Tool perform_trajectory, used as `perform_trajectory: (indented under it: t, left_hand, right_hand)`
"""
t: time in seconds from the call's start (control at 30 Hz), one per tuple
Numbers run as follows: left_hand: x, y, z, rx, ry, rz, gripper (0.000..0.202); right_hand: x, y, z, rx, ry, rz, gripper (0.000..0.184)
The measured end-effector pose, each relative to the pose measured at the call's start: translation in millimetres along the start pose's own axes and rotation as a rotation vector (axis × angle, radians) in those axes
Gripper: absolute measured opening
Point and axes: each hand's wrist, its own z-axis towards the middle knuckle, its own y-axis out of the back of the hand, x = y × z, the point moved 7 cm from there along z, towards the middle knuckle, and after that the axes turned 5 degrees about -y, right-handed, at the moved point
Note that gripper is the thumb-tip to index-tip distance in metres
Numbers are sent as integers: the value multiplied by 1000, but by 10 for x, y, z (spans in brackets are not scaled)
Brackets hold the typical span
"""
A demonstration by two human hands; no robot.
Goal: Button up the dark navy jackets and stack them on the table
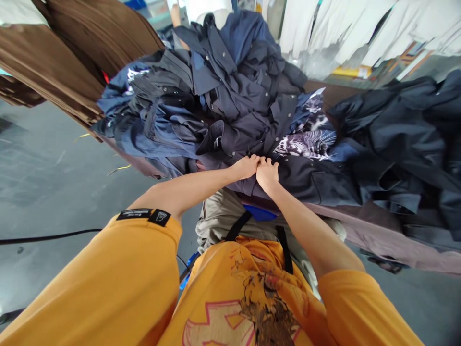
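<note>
My left hand [246, 167] and my right hand [267, 173] meet fist to fist at the near edge of a dark grey shirt [306, 180] lying on the table. Both hands are closed, pinching the shirt's fabric between them. Right behind the hands rises a big pile of dark blue and grey button shirts [223, 96]. A black-and-white printed garment [309, 139] pokes out of the pile just right of my hands.
A stack of brown fabric [54, 62] lies at the far left. More dark garments [406, 139] lie heaped at the right over a brown cloth-covered table edge [378, 235]. White garments [342, 29] hang at the back. A black cable [46, 237] runs across the grey floor.
</note>
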Motion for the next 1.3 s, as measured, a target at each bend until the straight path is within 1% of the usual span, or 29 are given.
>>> perform_trajectory:
  t: [0.3, 0.53, 0.6, 0.7, 0.9, 1.03, 1.3]
  left_hand:
    - [15, 185, 36, 90, -36, -4, 42]
    - [71, 204, 134, 167, -35, -23, 40]
    - [78, 201, 157, 167, -31, -25, 40]
    - [68, 204, 165, 149, -24, -30, 41]
    - [21, 177, 104, 110, -25, -32, 44]
    - [16, 142, 76, 84, -15, -26, 45]
    - [7, 157, 51, 79, 4, -48, 47]
  right_hand:
    - [-64, 70, 68, 71, -6, 55, 47]
    - [-136, 94, 153, 112, -10, 78, 48]
    - [-150, 95, 169, 124, -12, 80, 48]
    - [-156, 105, 149, 110, -6, 71, 49]
    - [-102, 79, 39, 57, 27, 41, 50]
    - [-78, 42, 32, 39, 32, 16, 50]
    - [-69, 36, 30, 21, 33, 4, 51]
